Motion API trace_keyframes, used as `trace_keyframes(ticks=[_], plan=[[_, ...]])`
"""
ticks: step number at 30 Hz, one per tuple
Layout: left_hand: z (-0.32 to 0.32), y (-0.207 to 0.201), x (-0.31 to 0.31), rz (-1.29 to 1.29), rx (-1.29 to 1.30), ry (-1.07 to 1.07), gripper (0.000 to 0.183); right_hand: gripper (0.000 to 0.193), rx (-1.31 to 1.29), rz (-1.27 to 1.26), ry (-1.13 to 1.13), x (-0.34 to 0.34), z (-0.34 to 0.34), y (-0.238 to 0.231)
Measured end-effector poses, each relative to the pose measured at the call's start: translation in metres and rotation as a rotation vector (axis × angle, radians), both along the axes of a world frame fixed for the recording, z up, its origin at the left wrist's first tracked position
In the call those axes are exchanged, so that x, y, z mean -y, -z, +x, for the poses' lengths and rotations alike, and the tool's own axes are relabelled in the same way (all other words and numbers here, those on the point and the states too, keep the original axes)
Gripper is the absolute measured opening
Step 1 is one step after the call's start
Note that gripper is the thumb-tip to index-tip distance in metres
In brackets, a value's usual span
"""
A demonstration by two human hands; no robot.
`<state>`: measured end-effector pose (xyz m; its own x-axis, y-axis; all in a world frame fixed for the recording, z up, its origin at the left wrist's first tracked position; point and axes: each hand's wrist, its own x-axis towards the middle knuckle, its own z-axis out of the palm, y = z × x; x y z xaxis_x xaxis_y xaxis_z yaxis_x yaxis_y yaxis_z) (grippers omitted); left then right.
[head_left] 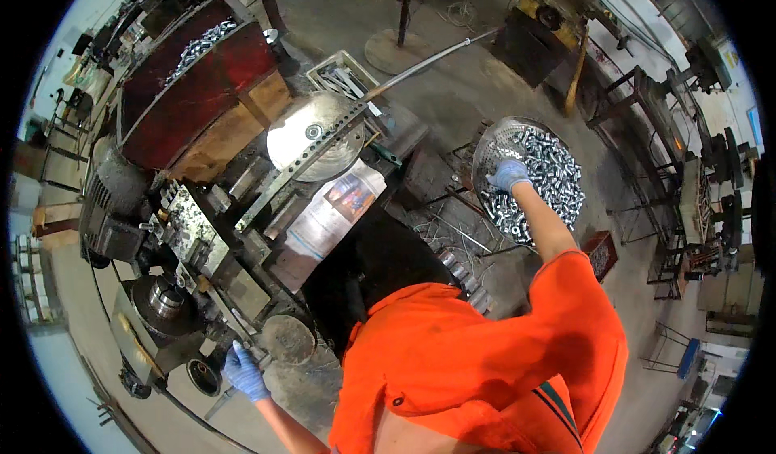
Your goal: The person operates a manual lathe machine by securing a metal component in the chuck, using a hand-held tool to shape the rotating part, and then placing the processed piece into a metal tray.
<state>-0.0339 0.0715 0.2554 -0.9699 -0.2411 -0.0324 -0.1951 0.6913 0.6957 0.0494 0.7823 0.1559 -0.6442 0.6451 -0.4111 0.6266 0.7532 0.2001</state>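
Note:
My right hand (511, 174), in a light blue glove, reaches to a round perforated metal pan (495, 140) on my right. Its fingers are bunched low at the heap of short shiny metal sleeves (551, 181); whatever they hold is hidden. On the left, my gloved left hand (246, 373) is closed around a lever handle (218, 404) at the front of a lathe-like machine. Near that hand are a black-rimmed handwheel (204, 377) and the machine's shiny round chuck (166, 298). Further up lies the machine's oily metal slide (194, 232).
A perforated bar (303, 163) crosses a shiny metal disc (315, 131) ahead. Beside it lies a printed paper sheet (335, 220). A dark red bin (194, 90) with metal parts stands far left. A small red box (600, 254) sits on the floor beyond the pan.

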Motion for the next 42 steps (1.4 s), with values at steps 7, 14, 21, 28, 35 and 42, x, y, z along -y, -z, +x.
trace_keyframes(ticks=[7, 14, 21, 28, 35, 42], plan=[[0.004, -0.03, 0.022, 0.219, -0.108, 0.035, 0.032, 0.047, -0.401, -0.262, 0.098, 0.057, -0.032, -0.085], [-0.039, -0.112, -0.078, 0.412, -0.082, 0.128, 0.035, 0.024, -1.097, -0.656, -0.671, 0.231, -0.089, -0.185], [-0.05, -0.11, -0.156, 0.645, -0.086, 0.603, 0.049, 0.033, -1.038, -0.912, -1.314, 0.36, -0.119, -0.245], [-0.042, -0.11, -0.132, 1.173, -0.008, 0.504, 0.047, 0.036, -0.901, -0.983, -1.379, 0.396, -0.125, -0.25], [-0.043, -0.1, -0.113, 1.419, -0.028, 0.367, 0.046, 0.032, -0.837, -0.966, -1.342, 0.426, -0.127, -0.242], [-0.046, -0.087, -0.102, 1.475, -0.081, 0.354, 0.049, 0.028, -0.922, -0.961, -1.379, 0.45, -0.136, -0.238]])
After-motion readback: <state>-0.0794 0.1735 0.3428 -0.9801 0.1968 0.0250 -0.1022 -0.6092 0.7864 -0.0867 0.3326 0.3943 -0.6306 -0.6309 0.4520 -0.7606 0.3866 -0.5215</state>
